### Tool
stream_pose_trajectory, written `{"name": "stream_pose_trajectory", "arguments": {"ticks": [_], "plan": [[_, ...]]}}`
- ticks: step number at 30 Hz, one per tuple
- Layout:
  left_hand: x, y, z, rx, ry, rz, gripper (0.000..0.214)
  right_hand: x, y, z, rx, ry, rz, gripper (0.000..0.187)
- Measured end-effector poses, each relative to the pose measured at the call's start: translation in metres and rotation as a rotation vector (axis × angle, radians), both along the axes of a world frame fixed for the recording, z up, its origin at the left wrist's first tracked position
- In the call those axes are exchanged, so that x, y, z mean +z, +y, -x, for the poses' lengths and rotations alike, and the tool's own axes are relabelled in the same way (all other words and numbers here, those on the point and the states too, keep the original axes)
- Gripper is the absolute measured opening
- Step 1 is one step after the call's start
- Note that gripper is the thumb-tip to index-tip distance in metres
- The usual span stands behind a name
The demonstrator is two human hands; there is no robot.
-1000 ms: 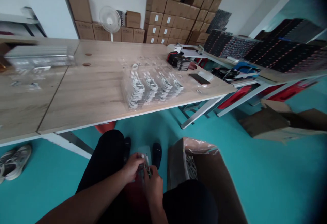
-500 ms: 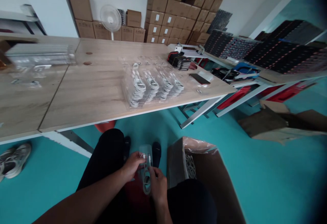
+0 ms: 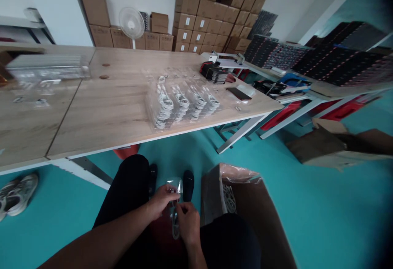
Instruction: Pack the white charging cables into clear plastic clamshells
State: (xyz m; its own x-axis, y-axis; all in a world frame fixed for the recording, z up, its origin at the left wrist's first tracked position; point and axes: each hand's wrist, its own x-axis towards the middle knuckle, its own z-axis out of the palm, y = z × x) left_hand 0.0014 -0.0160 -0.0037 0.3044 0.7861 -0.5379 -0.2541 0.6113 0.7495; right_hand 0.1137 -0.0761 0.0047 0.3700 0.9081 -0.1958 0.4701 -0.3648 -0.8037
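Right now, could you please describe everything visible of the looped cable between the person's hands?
The looped cable is pale, plastic-looking and bent into a narrow coil, its rounded end lowest in view. The left grip holds clear plastic by its far end; the right grip is at its right side, contact unclear. They hide its upper part; whether plastic encloses it is unclear.

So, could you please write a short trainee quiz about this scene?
1. How many stacks of coiled white cables stand on the table?
2. True or false: the nearest open carton stands on the person's right.
3. Fill in near or far: the left hand grips the clear plastic tray toward its ____ end; the right hand is closer to the person.

Key: 1. Four. 2. True. 3. Far.
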Motion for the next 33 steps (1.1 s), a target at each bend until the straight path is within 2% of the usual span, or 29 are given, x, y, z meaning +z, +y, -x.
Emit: {"name": "stream_pose_trajectory", "arguments": {"ticks": [7, 11, 15, 19, 24, 29, 33], "plan": [[-0.008, 0.001, -0.006, 0.087, 0.149, -0.126, 0.014, 0.002, 0.000, 0.004, 0.008, -0.055, 0.037, 0.024], [-0.017, 0.011, -0.004, 0.240, 0.099, -0.012, 0.017, 0.001, -0.003, 0.005, 0.007, -0.077, 0.028, 0.020], [-0.020, 0.018, 0.002, 0.329, 0.044, 0.074, 0.024, -0.004, -0.010, -0.001, 0.034, 0.061, 0.069, 0.027], [-0.018, 0.018, 0.005, 0.351, -0.053, 0.164, 0.025, -0.005, -0.014, -0.008, 0.012, 0.202, 0.080, 0.032], [-0.011, 0.020, 0.007, 0.398, -0.258, 0.251, 0.019, -0.001, -0.013, -0.013, -0.143, 0.228, 0.033, 0.050], [-0.005, 0.021, 0.007, 0.424, -0.335, 0.230, 0.017, -0.005, -0.015, -0.005, -0.036, 0.559, 0.067, 0.062], [-0.002, 0.020, 0.005, 0.388, -0.346, 0.204, 0.016, -0.018, -0.015, 0.002, -0.141, 0.442, 0.022, 0.060]]}}
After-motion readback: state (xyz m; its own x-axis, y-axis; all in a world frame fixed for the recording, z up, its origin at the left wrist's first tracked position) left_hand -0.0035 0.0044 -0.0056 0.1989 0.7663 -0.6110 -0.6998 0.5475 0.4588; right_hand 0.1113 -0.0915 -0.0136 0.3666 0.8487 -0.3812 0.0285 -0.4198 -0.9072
